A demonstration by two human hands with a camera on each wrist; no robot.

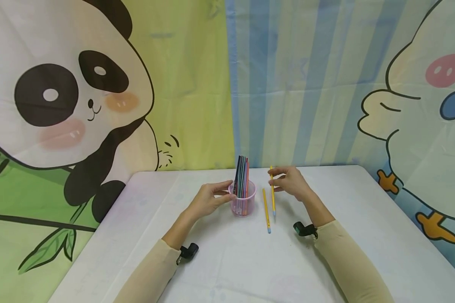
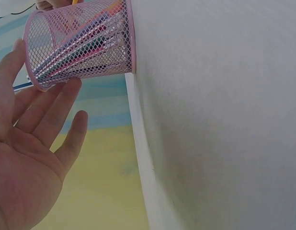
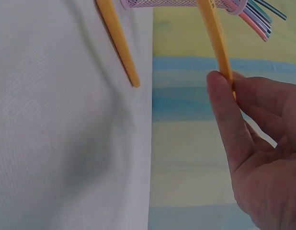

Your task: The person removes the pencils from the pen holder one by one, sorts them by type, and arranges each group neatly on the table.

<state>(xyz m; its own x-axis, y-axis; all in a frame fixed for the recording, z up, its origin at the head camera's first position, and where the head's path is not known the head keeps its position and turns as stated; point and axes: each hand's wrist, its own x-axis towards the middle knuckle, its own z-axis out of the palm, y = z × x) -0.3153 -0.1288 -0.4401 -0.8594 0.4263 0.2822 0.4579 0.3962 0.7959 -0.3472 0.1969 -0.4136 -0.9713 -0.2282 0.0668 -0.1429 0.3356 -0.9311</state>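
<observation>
A pink mesh cup (image 1: 243,203) (image 2: 85,45) stands on the white table (image 1: 227,261), filled with several coloured pens (image 1: 241,181). My left hand (image 1: 211,198) (image 2: 33,143) touches the cup's left side with straight fingers. To the cup's right, my right hand (image 1: 290,182) (image 3: 253,143) pinches a yellow pencil (image 1: 272,191) (image 3: 214,38) near its upper end, its blue tip low by the table. A second yellow pencil (image 1: 266,209) (image 3: 117,40) lies flat on the table between the cup and the held one.
A cartoon curtain with a panda (image 1: 60,105) and a bird (image 1: 421,118) hangs right behind the table's far edge. Both forearms in beige sleeves reach in from the near edge.
</observation>
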